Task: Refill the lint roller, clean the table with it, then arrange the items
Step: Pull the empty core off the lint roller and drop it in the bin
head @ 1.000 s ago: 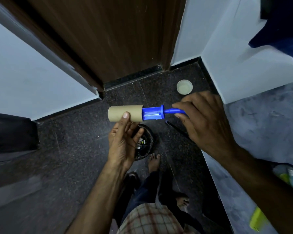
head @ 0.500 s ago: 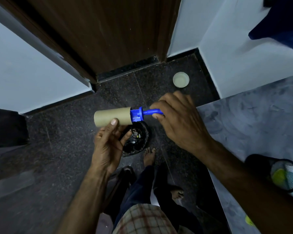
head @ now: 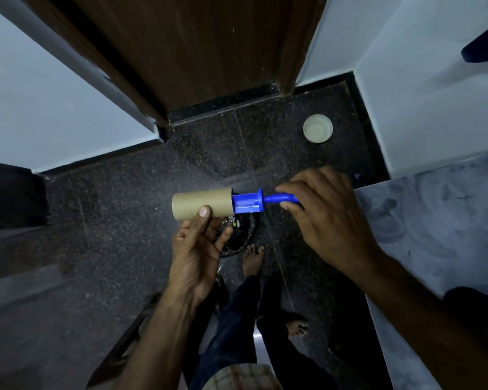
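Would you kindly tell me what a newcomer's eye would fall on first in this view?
The bright blue plastic lint roller handle at centre frame, its ribbed end partly inside a bare brown cardboard tube. The left hand holds the tube from below while the right hand grips the handle's thin shaft. Next, a small round pale cup on the dark speckled floor near the far wall corner.

Bare brown cardboard tube (head: 202, 204), horizontal, partly slid over blue lint roller (head: 248, 203), handle pointing right

Premises appeared domestic: wooden door (head: 197, 46), pale painted walls (head: 54, 114), dark speckled stone floor (head: 110, 220), grey table (head: 440, 235), bare foot (head: 252, 257).
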The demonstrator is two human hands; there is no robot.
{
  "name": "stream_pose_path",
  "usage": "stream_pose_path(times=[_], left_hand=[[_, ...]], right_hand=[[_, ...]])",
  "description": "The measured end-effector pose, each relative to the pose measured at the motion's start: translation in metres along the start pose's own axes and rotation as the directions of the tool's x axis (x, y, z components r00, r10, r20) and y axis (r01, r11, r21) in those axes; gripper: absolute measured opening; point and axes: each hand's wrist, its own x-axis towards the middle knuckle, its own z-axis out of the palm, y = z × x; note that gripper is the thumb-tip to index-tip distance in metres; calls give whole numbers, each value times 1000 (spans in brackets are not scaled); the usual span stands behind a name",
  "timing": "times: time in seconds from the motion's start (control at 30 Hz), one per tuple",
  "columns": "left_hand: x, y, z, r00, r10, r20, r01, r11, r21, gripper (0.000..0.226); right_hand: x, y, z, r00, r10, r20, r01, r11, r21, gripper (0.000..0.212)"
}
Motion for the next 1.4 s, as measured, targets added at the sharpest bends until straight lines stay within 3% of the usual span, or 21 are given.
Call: stream_pose_path(times=[0.2,0.3,0.43,0.53,0.7,0.8,0.87,1.0,1.2,1.4], left_hand=[[11,-8,-13,983,0,-184,4,1000,19,42],[16,-12,-27,971,6,-238,0,1000,27,45],[21,-18,-43,962,24,-272,-13,999,41,28],[25,-23,-54,952,53,-300,-43,998,39,24],[32,-40,-66,938,31,-346,-55,997,-60,30],[40,-50,-75,910,-1,-415,-89,976,-198,37],[51,-59,-86,889,-26,-456,-98,965,-245,27],[90,-95,-113,859,-102,-502,-3,979,-203,20],[174,-159,-174,792,-202,-577,188,978,-85,38],[244,-201,-215,791,-208,-575,255,967,1,12]], right_hand=[[10,4,23,994,-96,-57,91,992,-88,17],[13,5,39,992,-120,30,122,988,-98,19],[13,4,53,982,-68,175,80,994,-67,29],[11,5,59,977,-54,206,73,994,-86,26],[5,6,67,984,-71,166,85,993,-82,25],[0,8,67,993,15,114,-10,999,-45,21],[-3,11,65,995,86,57,-87,996,13,19],[-13,4,65,993,121,8,-121,983,141,18],[-28,-6,93,978,208,-21,-200,958,207,19],[-47,-10,122,961,274,-41,-257,937,234,20]])
